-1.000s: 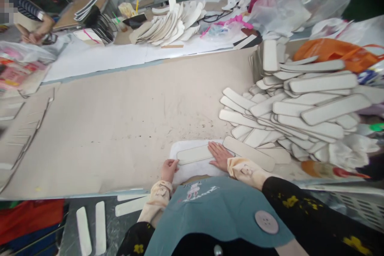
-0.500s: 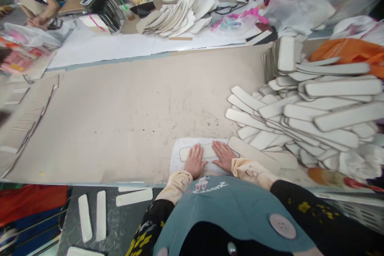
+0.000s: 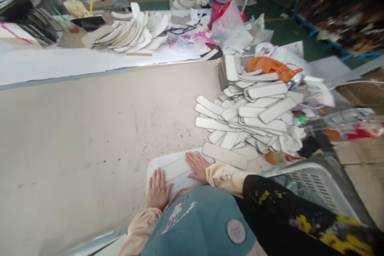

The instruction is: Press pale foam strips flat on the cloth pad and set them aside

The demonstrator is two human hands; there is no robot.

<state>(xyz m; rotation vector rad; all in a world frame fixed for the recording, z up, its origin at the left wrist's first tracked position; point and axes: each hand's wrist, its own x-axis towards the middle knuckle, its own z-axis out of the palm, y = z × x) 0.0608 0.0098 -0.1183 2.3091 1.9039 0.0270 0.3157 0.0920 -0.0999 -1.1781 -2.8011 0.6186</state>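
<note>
A pale, flat strip with rounded ends (image 3: pixel 177 167) lies on a white board with rounded corners (image 3: pixel 154 162) at the table's near edge. My left hand (image 3: pixel 158 190) rests flat over the strip's left end, fingers stretched out. Over its right end lies my right hand (image 3: pixel 197 165), also flat with the fingers extended. Both palms face down and hide the strip's ends. Just right of my right hand, a beige strip (image 3: pixel 224 155) lies at the front of a large heap of similar pale strips (image 3: pixel 249 108).
On the far white-covered surface sit a pile of curved pale pieces (image 3: pixel 135 28) and a stack of dark pieces (image 3: pixel 36 24). An orange bag (image 3: pixel 270 67) lies behind the heap. A grey perforated basket (image 3: pixel 318 180) stands by my right arm.
The view has swung to the right, bringing the basket and the floor beyond into sight. My hands have moved apart along the strip, from near its middle toward its two ends.
</note>
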